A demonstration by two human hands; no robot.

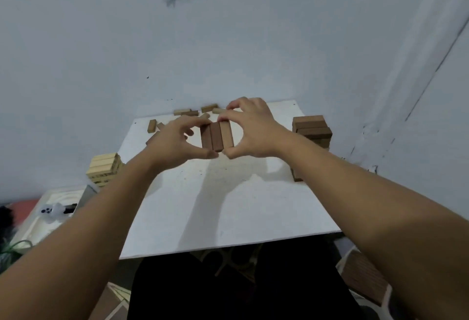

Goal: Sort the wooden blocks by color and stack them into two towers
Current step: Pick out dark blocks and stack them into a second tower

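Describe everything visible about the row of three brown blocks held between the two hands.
The row of three brown blocks lies side by side, long faces touching, pointing away from the person, over the middle of the white table. They look like plain wood, the right one paler. The left hand and the right hand pinch the row at its near and far ends. Whether it rests on the table cannot be told.

On the table (228, 205), a row of three blocks (217, 136) lies side by side near the middle, held between the left hand (175, 139) on its left and the right hand (251, 129) on its right. Behind the row, loose blocks (193, 112) lie scattered along the far edge against the wall (228, 40). One tower (105, 168) stands at the table's left edge, the other tower (312, 129) well apart at its right edge.
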